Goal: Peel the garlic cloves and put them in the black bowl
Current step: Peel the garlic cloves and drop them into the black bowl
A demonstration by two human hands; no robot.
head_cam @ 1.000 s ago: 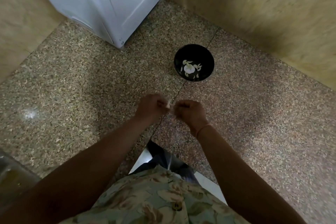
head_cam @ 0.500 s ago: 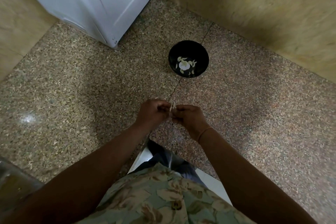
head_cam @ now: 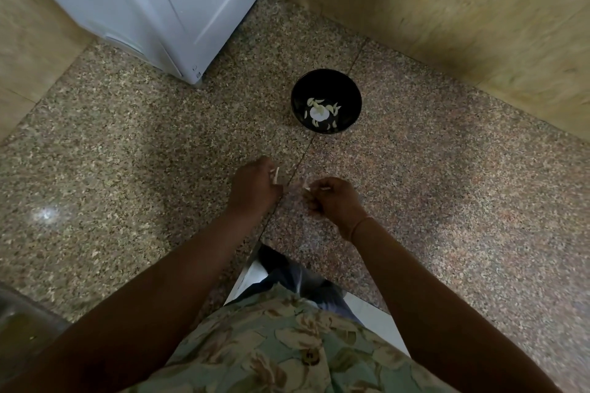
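A black bowl (head_cam: 326, 83) stands on the speckled stone counter (head_cam: 127, 143), holding a garlic bulb (head_cam: 320, 113) and several loose cloves. Nearer to me, my left hand (head_cam: 253, 188) pinches a pale sliver, either a clove or its peel (head_cam: 276, 175), which sticks up from its fingers. My right hand (head_cam: 333, 201) is curled, with small pale bits of garlic skin (head_cam: 325, 188) showing at its fingertips. A small gap separates the two hands, both below the bowl in the picture.
A white appliance (head_cam: 153, 0) stands at the back left of the counter. Tan tiled walls (head_cam: 447, 9) close in the back and right. A metal sink edge (head_cam: 19, 322) shows at the lower left. My patterned shirt fills the bottom.
My hands, joined on one piece of garlic before, have pulled apart; the left now holds a pale sliver and the right keeps small bits. The camera view shifted slightly.
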